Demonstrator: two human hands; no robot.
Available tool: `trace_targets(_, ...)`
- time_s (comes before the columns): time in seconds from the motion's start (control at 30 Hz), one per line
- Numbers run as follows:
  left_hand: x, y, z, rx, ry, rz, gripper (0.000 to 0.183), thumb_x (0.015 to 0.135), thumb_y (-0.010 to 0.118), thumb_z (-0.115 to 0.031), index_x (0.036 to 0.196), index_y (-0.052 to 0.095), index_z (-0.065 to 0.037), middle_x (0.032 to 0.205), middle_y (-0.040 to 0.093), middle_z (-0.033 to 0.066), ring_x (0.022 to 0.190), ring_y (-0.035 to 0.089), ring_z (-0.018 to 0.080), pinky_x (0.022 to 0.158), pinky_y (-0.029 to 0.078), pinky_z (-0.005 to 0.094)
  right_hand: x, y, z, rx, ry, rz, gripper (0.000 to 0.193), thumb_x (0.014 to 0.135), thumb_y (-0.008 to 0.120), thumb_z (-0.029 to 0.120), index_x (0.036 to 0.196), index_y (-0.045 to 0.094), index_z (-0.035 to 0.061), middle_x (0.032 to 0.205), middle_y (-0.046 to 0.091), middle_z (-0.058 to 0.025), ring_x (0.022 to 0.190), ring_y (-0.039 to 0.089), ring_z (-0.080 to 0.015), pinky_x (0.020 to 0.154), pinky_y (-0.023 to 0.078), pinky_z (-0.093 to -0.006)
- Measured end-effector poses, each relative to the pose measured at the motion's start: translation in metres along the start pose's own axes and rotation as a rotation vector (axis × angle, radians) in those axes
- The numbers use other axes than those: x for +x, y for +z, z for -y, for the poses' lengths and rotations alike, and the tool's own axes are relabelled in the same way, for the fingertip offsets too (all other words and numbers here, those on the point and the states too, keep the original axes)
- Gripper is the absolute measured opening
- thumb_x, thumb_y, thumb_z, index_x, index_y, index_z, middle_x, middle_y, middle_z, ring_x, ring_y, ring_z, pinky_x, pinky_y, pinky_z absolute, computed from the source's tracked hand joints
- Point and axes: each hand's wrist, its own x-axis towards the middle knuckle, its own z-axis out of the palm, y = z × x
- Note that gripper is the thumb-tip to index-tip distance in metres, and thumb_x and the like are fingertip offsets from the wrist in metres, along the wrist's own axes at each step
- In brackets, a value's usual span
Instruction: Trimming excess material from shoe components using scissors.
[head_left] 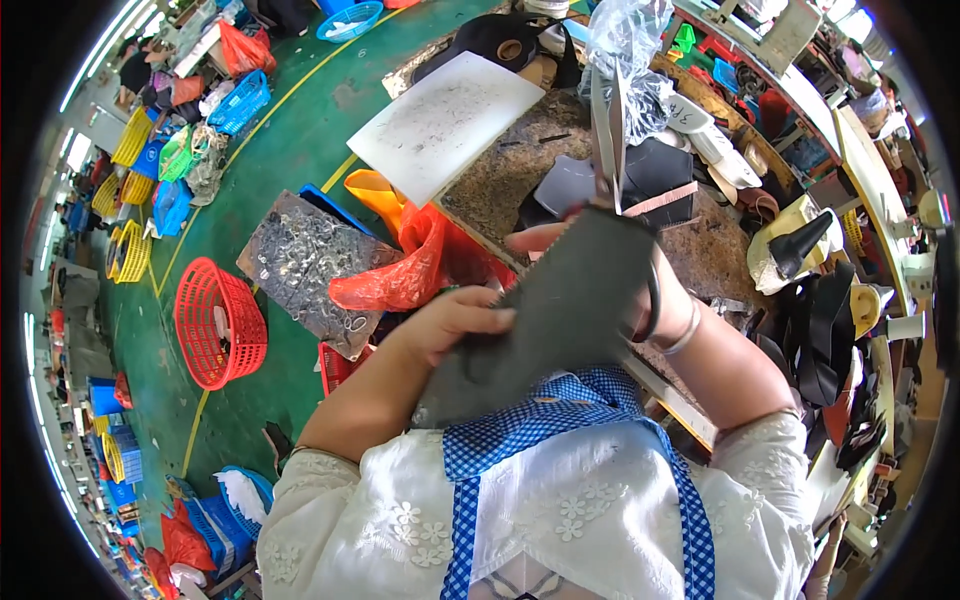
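Note:
My left hand (455,318) grips the left edge of a dark grey sheet of material (560,305), holding it up in front of my chest. My right hand (655,300) is mostly hidden behind that sheet; its fingers sit in the black handle loops of a pair of large scissors (607,140), whose silver blades point up and away above the sheet's top edge. A silver bangle (688,330) circles my right wrist. The sheet's top edge is ragged.
A worn brown workbench (520,170) lies ahead with a white cutting board (440,120), dark cut pieces (655,175) and a clear plastic bag (625,50). Left on the green floor: a red basket (215,325), an orange-red plastic bag (400,275), a scrap-covered board (310,265). Cluttered shelves at right.

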Motion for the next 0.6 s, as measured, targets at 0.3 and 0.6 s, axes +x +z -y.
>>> trace_targets(0.3, -0.056, -0.013, 0.022, 0.306, 0.325, -0.339, 0.031, 0.088, 0.058, -0.021, 0.115, 0.051, -0.006, 0.095, 0.058, 0.0034, 0.090, 0.056, 0.0135, 0.072, 0.045, 0.0275, 0.043, 0.052, 0.044, 0.212, -0.079, -0.382, 0.037, 0.064, 0.074, -0.011, 0.079, 0.045, 0.0072, 0.071, 0.052, 0.0041, 0.064, 0.050, -0.0026, 0.057, 0.045, -0.0199)
trace_targets(0.6, -0.320, -0.084, 0.052, 0.944, 0.296, -0.807, 0.055, 0.061, 0.073, -0.036, 0.099, 0.063, 0.002, 0.091, 0.065, 0.0096, 0.084, 0.062, 0.0168, 0.080, 0.049, 0.0299, 0.063, 0.058, -0.018, 0.667, 0.327, -0.431, 0.027, 0.066, 0.076, -0.004, 0.071, 0.051, 0.0044, 0.067, 0.055, -0.0027, 0.055, 0.056, -0.0137, 0.050, 0.048, -0.0257)
